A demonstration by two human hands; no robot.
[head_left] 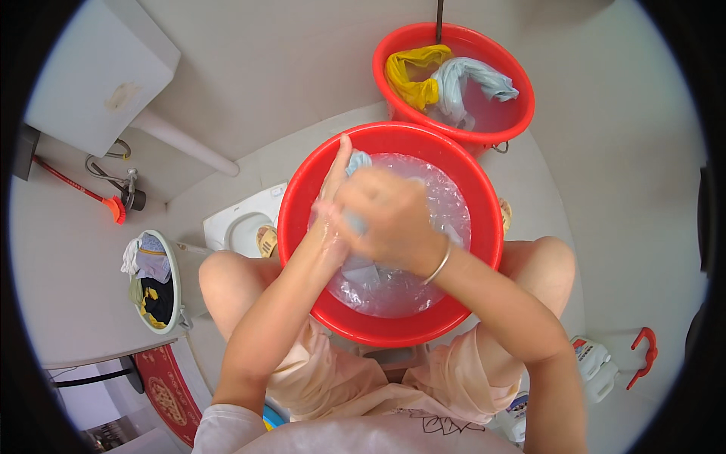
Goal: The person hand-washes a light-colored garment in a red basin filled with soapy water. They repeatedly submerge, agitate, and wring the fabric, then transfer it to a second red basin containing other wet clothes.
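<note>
Both hands are together over a round red plastic basin (391,336) of cloudy, sudsy water, which stands between my knees. A wet light blue cloth (359,162) is pressed between them and shows beside my left thumb. My left hand (332,196) has its thumb pointing up and away; its fingers are mostly hidden behind the other hand. Motion blurs my right hand (388,213), which is curled over the cloth and wears a bangle (441,265) at the wrist. Pale fabric (362,272) lies in the water below.
A second red tub (524,116) holds a yellow cloth (411,93) and a light blue garment (454,85) in water. At left are a laundry hamper (177,284), a squat toilet (212,230) and an orange-headed brush (115,210). White jugs (592,363) stand at right.
</note>
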